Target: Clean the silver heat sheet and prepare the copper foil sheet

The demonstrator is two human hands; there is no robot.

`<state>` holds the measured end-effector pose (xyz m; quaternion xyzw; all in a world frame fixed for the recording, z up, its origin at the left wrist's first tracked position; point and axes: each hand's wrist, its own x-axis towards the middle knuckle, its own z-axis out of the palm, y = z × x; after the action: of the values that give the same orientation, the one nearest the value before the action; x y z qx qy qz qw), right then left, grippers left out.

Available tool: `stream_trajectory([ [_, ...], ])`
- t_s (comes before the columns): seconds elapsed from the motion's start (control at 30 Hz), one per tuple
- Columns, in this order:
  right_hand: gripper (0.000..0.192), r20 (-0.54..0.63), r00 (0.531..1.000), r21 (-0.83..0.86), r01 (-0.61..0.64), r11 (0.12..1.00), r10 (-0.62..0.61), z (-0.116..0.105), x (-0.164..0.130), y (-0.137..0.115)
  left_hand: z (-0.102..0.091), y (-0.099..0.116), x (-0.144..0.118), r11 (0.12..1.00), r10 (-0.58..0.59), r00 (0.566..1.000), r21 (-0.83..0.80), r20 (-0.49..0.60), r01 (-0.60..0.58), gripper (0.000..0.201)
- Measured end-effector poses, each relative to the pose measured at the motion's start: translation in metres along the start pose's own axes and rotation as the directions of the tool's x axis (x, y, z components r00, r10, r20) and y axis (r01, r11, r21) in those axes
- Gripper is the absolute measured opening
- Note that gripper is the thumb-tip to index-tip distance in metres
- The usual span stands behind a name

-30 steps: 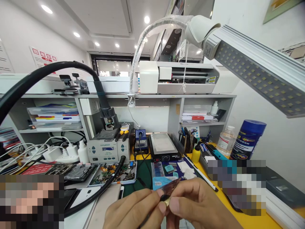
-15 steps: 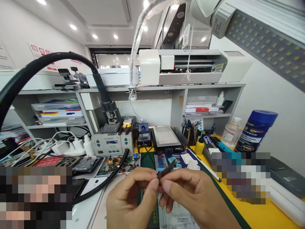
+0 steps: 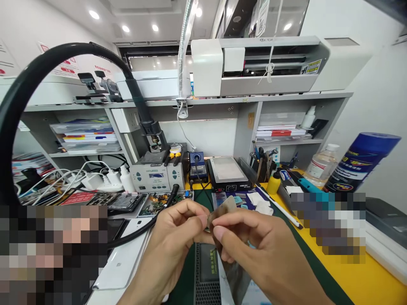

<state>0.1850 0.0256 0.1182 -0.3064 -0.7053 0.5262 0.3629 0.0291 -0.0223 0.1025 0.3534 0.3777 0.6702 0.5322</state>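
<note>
- Reading from the left edge: a black flexible hose (image 3: 63, 53) arches over the bench and comes down near the grey rework station (image 3: 158, 177); white chargers and cables (image 3: 95, 181) lie on the bench left of that station
- Lying below the station, a tray of small circuit parts (image 3: 159, 200) and a white phone back (image 3: 124, 264) rest on the bench, just left of the hands
- Left hand (image 3: 173, 237): fingers curled, thumb and forefinger closed in a pinch on the left end of a thin translucent strip (image 3: 224, 206)
- Strip: held between the two hands above the dark green mat (image 3: 187, 284), in the lower centre of the view; its upper end rises up and to the right, past the fingertips, while a longer grey length hangs down under the right hand, so the long axis runs steeply, from upper right to lower near side
- Both hands touch the strip, thumbs nearly meeting; neither is clearly the nearer
- Right hand (image 3: 254, 250): thumb and forefinger pinched on the strip just right of the left hand's grip, remaining fingers folded underneath
- Further right: a black hot plate (image 3: 229, 173) at the back, a yellow bottle (image 3: 274, 183), a clear bottle (image 3: 322, 163) and a blue canister (image 3: 362, 156) standing on the yellow bench top (image 3: 365, 284)
</note>
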Motion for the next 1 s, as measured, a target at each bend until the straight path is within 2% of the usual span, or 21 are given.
stream_trajectory([
  [0.13,0.015,-0.002,0.997,-0.139,0.081,0.987,-0.082,-0.001,0.001,0.0,-0.002,0.003,0.001,0.998,-0.042,0.998,-0.049,0.05,0.045,0.008],
  [0.23,0.015,0.015,0.993,-0.156,0.115,0.981,-0.114,-0.003,0.001,-0.001,-0.004,0.004,0.0,0.994,-0.063,0.993,-0.077,0.097,0.071,0.008],
  [0.37,0.013,0.057,0.992,-0.164,0.12,0.979,-0.112,-0.006,0.001,-0.003,-0.008,0.006,0.0,0.988,-0.082,0.984,-0.113,0.159,0.101,0.008],
  [0.6,0.013,0.115,0.992,-0.112,0.072,0.991,-0.059,-0.01,0.001,-0.006,-0.008,0.017,0.003,0.983,-0.17,0.974,-0.039,0.152,0.178,0.005],
  [0.8,0.016,0.148,0.986,0.014,0.079,0.997,-0.081,-0.02,0.003,-0.011,0.005,0.033,0.003,0.991,-0.125,0.98,0.055,0.152,0.118,0.007],
  [1.0,0.016,0.13,0.986,0.046,0.103,0.994,-0.108,-0.029,0.006,-0.018,0.017,0.032,0.002,0.965,0.043,0.992,0.252,0.122,-0.073,0.012],
])
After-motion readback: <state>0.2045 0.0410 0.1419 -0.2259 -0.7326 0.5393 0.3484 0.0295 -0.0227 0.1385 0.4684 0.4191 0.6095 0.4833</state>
